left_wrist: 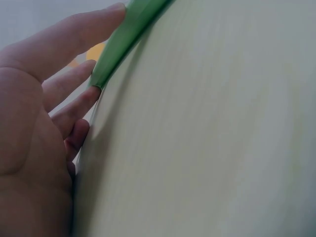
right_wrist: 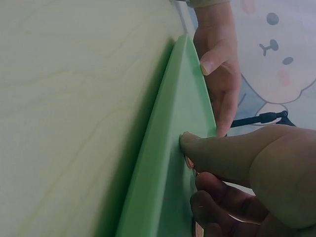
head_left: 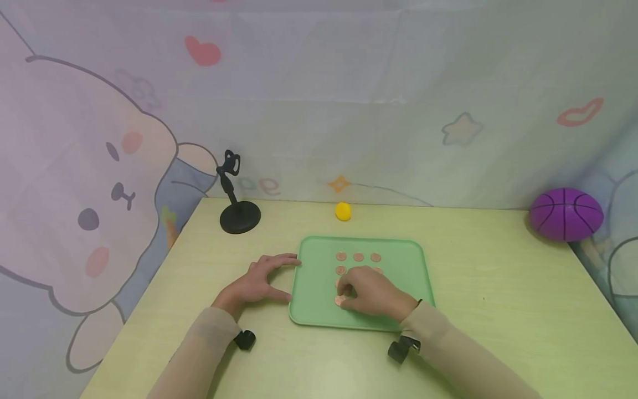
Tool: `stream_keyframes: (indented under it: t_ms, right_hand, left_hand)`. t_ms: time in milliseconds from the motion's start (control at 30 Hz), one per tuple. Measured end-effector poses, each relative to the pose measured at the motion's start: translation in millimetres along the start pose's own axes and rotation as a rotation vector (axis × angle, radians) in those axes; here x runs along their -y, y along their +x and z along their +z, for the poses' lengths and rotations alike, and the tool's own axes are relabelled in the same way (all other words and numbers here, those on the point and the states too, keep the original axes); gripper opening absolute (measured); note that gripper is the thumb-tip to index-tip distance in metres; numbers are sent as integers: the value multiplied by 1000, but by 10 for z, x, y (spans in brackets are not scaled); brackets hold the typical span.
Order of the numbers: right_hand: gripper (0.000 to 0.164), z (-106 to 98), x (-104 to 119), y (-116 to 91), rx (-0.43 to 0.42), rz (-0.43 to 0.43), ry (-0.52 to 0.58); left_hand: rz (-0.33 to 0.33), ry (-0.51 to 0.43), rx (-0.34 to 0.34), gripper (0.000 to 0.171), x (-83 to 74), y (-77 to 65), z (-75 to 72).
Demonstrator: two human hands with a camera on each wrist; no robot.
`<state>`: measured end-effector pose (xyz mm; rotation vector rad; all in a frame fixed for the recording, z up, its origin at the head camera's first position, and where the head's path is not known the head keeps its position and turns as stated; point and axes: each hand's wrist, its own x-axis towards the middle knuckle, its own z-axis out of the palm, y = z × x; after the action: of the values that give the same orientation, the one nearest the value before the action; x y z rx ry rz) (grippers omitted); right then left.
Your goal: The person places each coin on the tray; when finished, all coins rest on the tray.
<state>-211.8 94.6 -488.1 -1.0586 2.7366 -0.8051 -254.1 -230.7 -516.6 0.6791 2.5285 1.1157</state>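
Observation:
A light green tray lies on the table and carries several copper-coloured coins in rows. My right hand is over the tray, thumb and curled fingers pinching a coin at the near end of the left column. In the right wrist view, that coin's edge shows between thumb and fingers, close to the tray surface. My left hand spreads its thumb and fingers against the tray's left rim, touching it. Some coins are hidden beneath my right hand.
A black stand with a round base is at the table's back left. Behind the tray sits a small yellow object. A purple ball rests at the back right corner. A printed cloth hangs along the table's back edge.

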Motion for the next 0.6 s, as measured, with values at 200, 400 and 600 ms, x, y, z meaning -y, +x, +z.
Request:
stream_keyframes:
  t_ms: [200, 400, 600]
  right_hand:
    - [7, -34, -8, -17, -15, 14, 34]
    - [5, -227, -172, -150, -106, 47, 70]
    - [10, -449, -406, -421, -165, 103, 86]
  left_hand:
    - [5, -5, 1, 79, -6, 6, 3]
    - [9, -4, 4, 79, -15, 30, 8]
    - [8, 5, 6, 79, 1, 53, 11]
